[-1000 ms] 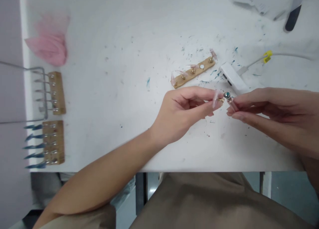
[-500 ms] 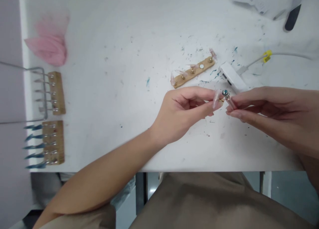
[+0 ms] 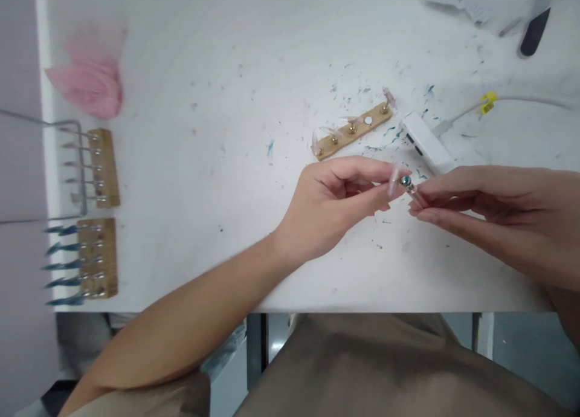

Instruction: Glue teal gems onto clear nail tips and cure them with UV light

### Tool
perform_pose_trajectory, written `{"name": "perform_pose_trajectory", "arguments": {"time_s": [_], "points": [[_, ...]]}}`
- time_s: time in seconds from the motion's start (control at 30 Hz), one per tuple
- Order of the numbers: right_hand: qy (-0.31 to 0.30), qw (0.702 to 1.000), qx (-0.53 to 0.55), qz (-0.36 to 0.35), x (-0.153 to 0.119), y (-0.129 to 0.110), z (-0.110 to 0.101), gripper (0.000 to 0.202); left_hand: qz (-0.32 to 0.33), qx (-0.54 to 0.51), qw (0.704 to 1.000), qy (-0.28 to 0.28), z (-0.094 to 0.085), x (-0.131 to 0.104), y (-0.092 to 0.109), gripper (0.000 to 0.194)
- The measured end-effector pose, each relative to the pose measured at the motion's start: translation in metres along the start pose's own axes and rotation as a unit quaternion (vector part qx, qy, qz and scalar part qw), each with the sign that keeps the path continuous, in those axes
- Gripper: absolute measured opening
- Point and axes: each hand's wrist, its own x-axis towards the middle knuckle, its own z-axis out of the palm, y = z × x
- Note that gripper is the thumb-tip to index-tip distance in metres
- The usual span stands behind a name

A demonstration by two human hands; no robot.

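— Head view, centre right: left hand (image 3: 330,208) pinching a clear false nail tip (image 3: 393,179) between thumb and forefinger, pinch narrow, just above the white table (image 3: 226,103).

— And opposite?

— Right hand (image 3: 493,214), fingers drawn close around a thin pen-like tool, its teal-and-metal tip (image 3: 405,181) touching or nearly touching the nail tip. Hard to tell which. Shaft mostly hidden in the fingers.

— Where exactly over the table?

— Near the front edge, just below the small white box (image 3: 426,148) with its cable and yellow tag (image 3: 487,101). Behind it, a short wooden holder strip (image 3: 352,130) with a few clear tips on brass pegs, one peg looking bare.

— Likely trouble?

— Probably a slip. Tiny, smooth, curved piece held by an edge only — too much push from the tool and out of the pinch, onto the table or off the front edge to the floor. Clear plastic on white: hard to find again.

— Anything else?

— Teal flecks scattered all over the surface around the hands; a dropped tip could pick some up. Possibly a smear too, if the tool tip is wet — not readable from here.

— Left side of the view?

— Well apart: two wooden holders, the upper (image 3: 105,168) with pale tips under a wire frame, the lower (image 3: 95,258) with dark blue-teal painted tips, plus a pink fan-shaped object (image 3: 88,81). A careless left elbow the only risk there, and a remote one.

— Top right?

— A black-handled tool (image 3: 534,30) and crumpled clear packaging (image 3: 471,3), blurred, away from the hands.
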Motion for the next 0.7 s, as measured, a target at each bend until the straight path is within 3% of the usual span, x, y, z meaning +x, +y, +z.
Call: {"name": "perform_pose_trajectory", "arguments": {"time_s": [0.3, 0.5, 0.7], "points": [[-0.041, 0.999, -0.016, 0.008, 0.0, -0.007, -0.002, 0.047, 0.011, 0.023, 1.0, -0.002, -0.003, -0.001, -0.001, 0.029], [-0.022, 0.999, -0.013, 0.021, 0.0, -0.01, -0.002, 0.047, 0.011, 0.004, 1.0, -0.005, -0.001, 0.0, 0.0, 0.025], [-0.003, 1.0, -0.014, -0.009, -0.004, 0.001, -0.005, 0.042, 0.003, 0.001, 1.0, 0.002, -0.001, -0.002, 0.0, 0.025]]}}
